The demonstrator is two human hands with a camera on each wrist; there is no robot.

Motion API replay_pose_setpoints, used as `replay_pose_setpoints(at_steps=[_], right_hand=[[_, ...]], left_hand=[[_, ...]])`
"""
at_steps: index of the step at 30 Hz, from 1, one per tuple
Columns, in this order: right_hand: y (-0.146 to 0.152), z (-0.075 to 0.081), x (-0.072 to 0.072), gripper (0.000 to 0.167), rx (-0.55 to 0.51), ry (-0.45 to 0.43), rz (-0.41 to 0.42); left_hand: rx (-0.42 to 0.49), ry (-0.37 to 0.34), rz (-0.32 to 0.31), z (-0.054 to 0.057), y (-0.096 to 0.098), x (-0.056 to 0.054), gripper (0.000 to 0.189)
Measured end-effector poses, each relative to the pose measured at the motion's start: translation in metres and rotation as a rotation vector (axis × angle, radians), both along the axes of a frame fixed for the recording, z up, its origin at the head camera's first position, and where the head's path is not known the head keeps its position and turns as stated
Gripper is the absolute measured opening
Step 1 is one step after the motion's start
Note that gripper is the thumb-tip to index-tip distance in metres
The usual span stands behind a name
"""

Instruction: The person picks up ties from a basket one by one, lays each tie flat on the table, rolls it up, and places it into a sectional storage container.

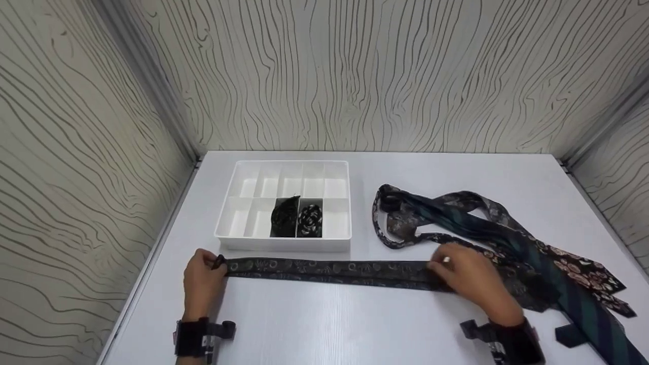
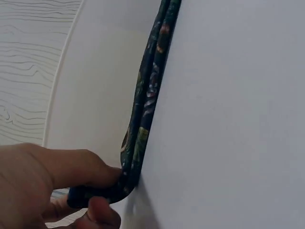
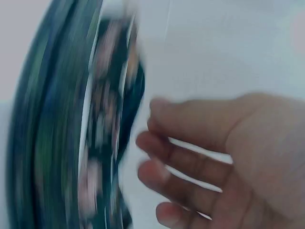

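Note:
A dark patterned necktie (image 1: 324, 267) lies stretched sideways across the table, folded lengthwise into a narrow band. At its left end my left hand (image 1: 204, 279) pinches the tip between thumb and fingers. The left wrist view shows that end of the necktie (image 2: 147, 95) bent over within the fingers of my left hand (image 2: 71, 186). Over the necktie's right part is my right hand (image 1: 469, 276). In the blurred right wrist view, the fingers of my right hand (image 3: 209, 152) are loosely bent with nothing between them, beside other neckties.
A white divided box (image 1: 284, 244) stands behind the necktie. Two of its front compartments hold a rolled black piece (image 1: 285, 218) and a rolled black-and-white piece (image 1: 310, 220). To the right lies a tangled heap with a green striped necktie (image 1: 573, 294) and a floral one (image 1: 583, 268).

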State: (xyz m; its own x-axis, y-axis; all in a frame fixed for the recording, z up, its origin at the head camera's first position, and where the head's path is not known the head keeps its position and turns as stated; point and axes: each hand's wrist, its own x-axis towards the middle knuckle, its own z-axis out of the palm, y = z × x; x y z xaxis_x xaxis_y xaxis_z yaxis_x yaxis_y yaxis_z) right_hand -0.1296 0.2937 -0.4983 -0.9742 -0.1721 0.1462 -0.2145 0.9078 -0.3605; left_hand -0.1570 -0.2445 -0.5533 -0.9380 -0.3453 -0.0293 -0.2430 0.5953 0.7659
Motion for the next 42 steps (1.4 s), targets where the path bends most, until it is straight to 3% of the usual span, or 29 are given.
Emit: replay_pose_setpoints(at_steps=[5, 8, 12, 20, 24, 28, 34, 42], right_hand=[[-0.06, -0.019, -0.012, 0.02, -0.046, -0.153, 0.221], [-0.077, -0.032, -0.015, 0.026, -0.039, -0.187, 0.277], [-0.08, -0.041, -0.018, 0.022, -0.054, -0.213, 0.278], [-0.074, -0.046, -0.022, 0.02, -0.116, -0.248, 0.282], [-0.075, -0.047, -0.02, 0.02, -0.117, -0.227, 0.279], [-0.075, -0.048, -0.018, 0.021, -0.126, -0.216, 0.283], [-0.076, -0.05, -0.016, 0.022, -0.123, -0.223, 0.268], [-0.077, -0.045, -0.016, 0.021, -0.109, -0.216, 0.279]], left_hand=[[-0.071, 0.049, -0.007, 0.004, 0.013, 0.002, 0.021], [-0.109, 0.073, -0.03, 0.005, 0.019, 0.002, 0.022], [-0.129, 0.108, -0.078, 0.005, 0.023, 0.005, 0.023], [-0.125, 0.001, -0.072, 0.003, 0.028, 0.003, 0.033], [-0.103, 0.03, -0.076, 0.003, 0.037, 0.001, 0.027], [-0.097, 0.056, -0.126, 0.003, 0.049, 0.002, 0.025], [-0.11, 0.025, -0.196, 0.004, 0.06, 0.004, 0.015], [-0.159, -0.026, -0.155, 0.006, 0.063, 0.004, 0.042]])
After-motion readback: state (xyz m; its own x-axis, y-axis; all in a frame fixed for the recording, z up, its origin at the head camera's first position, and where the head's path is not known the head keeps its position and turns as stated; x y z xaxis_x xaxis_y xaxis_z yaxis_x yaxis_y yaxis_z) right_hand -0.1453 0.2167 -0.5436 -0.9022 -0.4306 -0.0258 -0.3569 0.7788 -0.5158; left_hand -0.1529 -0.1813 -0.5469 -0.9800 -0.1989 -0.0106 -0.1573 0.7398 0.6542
